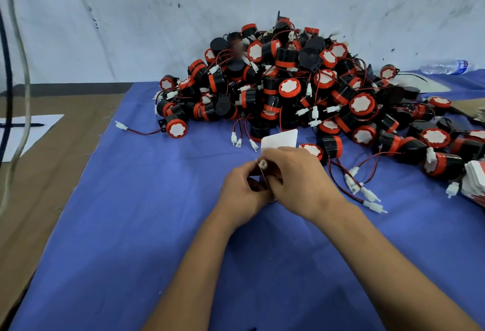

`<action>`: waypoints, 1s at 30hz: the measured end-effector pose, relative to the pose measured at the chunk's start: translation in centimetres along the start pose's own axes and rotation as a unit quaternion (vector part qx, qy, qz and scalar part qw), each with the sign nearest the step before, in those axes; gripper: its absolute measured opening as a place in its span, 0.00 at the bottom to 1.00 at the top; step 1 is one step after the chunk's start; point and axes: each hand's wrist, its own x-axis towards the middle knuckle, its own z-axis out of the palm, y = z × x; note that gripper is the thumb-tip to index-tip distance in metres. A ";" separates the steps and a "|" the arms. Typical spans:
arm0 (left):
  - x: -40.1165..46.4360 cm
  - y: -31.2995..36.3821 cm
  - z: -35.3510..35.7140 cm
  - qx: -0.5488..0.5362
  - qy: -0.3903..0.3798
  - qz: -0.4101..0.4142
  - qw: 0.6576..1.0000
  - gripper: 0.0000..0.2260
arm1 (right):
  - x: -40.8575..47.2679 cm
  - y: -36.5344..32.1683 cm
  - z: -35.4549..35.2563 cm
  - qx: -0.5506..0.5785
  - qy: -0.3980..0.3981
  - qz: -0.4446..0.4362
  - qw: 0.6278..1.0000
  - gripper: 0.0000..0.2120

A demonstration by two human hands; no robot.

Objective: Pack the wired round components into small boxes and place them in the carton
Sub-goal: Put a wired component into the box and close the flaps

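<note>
Both hands meet over the blue cloth [162, 225], working on one small white box [280, 139] whose open flap stands up just beyond the knuckles. The left hand [244, 194] curls its fingers round the near side of the box, thumb pressed against a thin flap edge, while the right hand [301, 176] wraps over the top and far side, fingers bent and pinching at a white connector [263, 165] that shows between the two thumbs. The body of the box is mostly hidden by the hands, so whether a component already sits inside cannot be told. Directly beyond the hands, against the scuffed white wall [131, 15], rises a large heap of wired round components [288, 76], black cylinders with red rims and white faces, trailing red and black leads that end in white plugs. One component [176, 127] lies apart at the heap's near left edge, its lead stretched out further left. Just right of the right hand a few loose plugs [367, 194] lie on the cloth near its wrist. Further right, at the frame edge, a stack of flat white box blanks [476, 178] is partly visible. Far beyond to the right lies a plastic water bottle [446, 66] on its side. Well to the left of the left hand, past the cloth's edge, a brown cardboard sheet [52, 173] carries a white sheet of paper [29, 131], and grey and dark cables [25, 94] hang down in front of it.
</note>
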 end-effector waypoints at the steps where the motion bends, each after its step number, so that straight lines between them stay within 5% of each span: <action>1: 0.0 0.0 0.0 0.001 0.000 0.003 1.000 0.17 | 0.1 0.0 -0.1 0.001 0.001 0.001 1.000 0.04; 9: -0.1 0.0 -0.2 -0.004 -0.022 0.026 0.999 0.16 | -0.2 -0.4 1.6 -0.029 0.046 0.091 0.994 0.11; 16: 0.0 0.0 -0.2 0.014 -0.022 0.030 0.999 0.09 | -0.1 -1.1 1.7 -0.020 0.065 0.085 0.994 0.10; 26: -0.2 0.1 -0.3 -0.037 -0.049 0.034 0.998 0.24 | -0.6 1.2 0.9 0.210 0.090 0.117 0.966 0.06; 30: -0.1 -0.1 -0.4 -0.047 -0.051 0.031 0.997 0.19 | -0.6 1.7 0.9 0.255 0.072 0.133 0.955 0.03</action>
